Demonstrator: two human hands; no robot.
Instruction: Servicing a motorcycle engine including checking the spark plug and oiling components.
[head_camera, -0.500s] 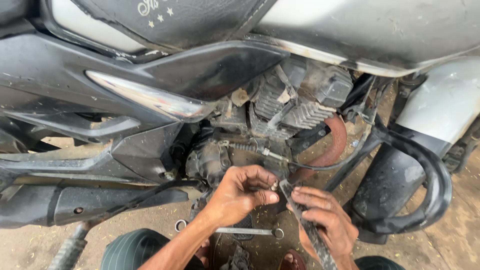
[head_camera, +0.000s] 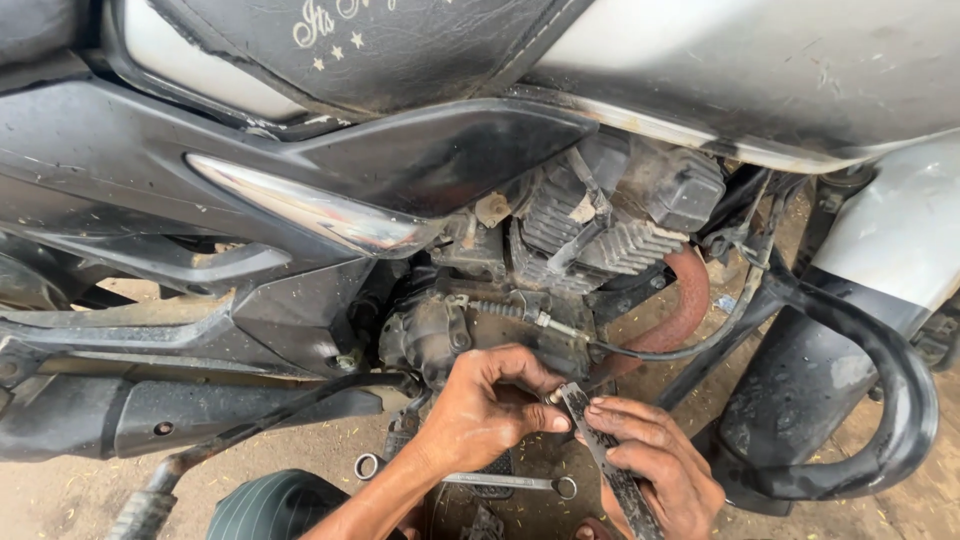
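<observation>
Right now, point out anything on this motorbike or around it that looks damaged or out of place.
The exhaust pipe curving below the engine is rust-red, unlike the grey metal around it. A ring spanner lies loose on the dirt ground under the left hand. The right hand grips a flat tool.

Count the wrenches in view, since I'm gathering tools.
2: one wrench is in the right hand, beside the left hand; a ring spanner lies on the ground. Others may be hidden.

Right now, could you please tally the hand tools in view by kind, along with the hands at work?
Ring spanner on the ground: 1
Flat dark tool in the right hand, tool at: 1
Hands, counting the left hand: 2
Total: 4
</observation>
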